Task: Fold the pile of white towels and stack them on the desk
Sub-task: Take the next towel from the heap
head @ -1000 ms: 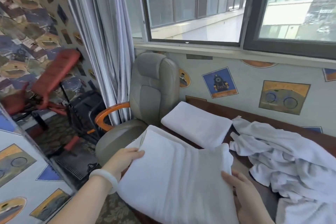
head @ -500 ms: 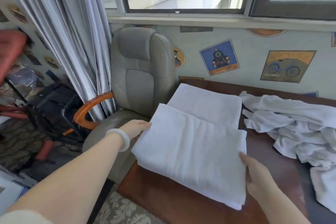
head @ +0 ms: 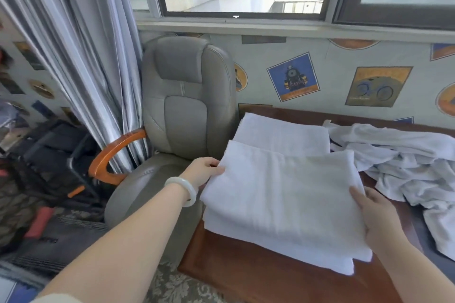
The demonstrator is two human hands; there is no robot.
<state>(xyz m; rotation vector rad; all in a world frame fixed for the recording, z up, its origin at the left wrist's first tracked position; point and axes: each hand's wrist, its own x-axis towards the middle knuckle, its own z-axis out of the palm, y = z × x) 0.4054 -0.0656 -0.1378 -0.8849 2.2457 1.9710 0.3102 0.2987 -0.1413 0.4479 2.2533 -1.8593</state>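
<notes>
My left hand (head: pixel 202 174): arm outstretched, pinches folded towel (head: pixel 283 194) edge | my right hand (head: pixel 376 219): thumb on top, grips opposite edge

Head view, forward-down, close over desk (head: pixel 246 270)

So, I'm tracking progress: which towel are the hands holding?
The nearer folded towel, gripped at both side edges; the far folded towel and crumpled pile are unheld.
</notes>
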